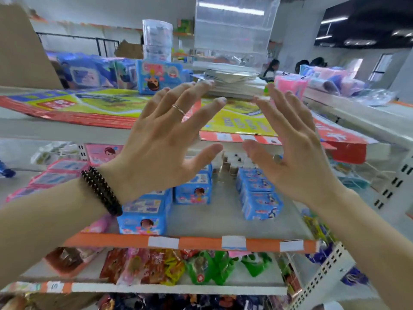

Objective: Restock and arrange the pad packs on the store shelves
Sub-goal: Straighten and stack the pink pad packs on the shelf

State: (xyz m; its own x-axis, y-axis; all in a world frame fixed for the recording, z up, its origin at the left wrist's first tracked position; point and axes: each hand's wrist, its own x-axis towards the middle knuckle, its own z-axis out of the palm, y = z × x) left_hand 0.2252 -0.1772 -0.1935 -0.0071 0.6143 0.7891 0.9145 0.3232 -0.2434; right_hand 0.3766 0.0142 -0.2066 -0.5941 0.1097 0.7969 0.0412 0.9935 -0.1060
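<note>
Both hands are raised in front of the shelves with fingers spread and straight, holding nothing. My left hand [165,139] wears a ring and a black bead bracelet; my right hand [290,144] faces it, palms turned inward. Behind and below them, blue pad packs [260,199] stand in rows on the middle shelf [223,218], with another row [143,217] at the left and one [193,192] in the centre. Pink packs [55,173] lie at the shelf's left. One blue pack [159,77] stands upright on the top shelf.
Flat printed posters [89,104] and a stack of white sheets [232,83] cover the top shelf, with clear plastic bins [232,32] behind. Snack bags [156,267] fill the lower shelf. A cardboard box [22,50] stands at top left. People stand in the right background.
</note>
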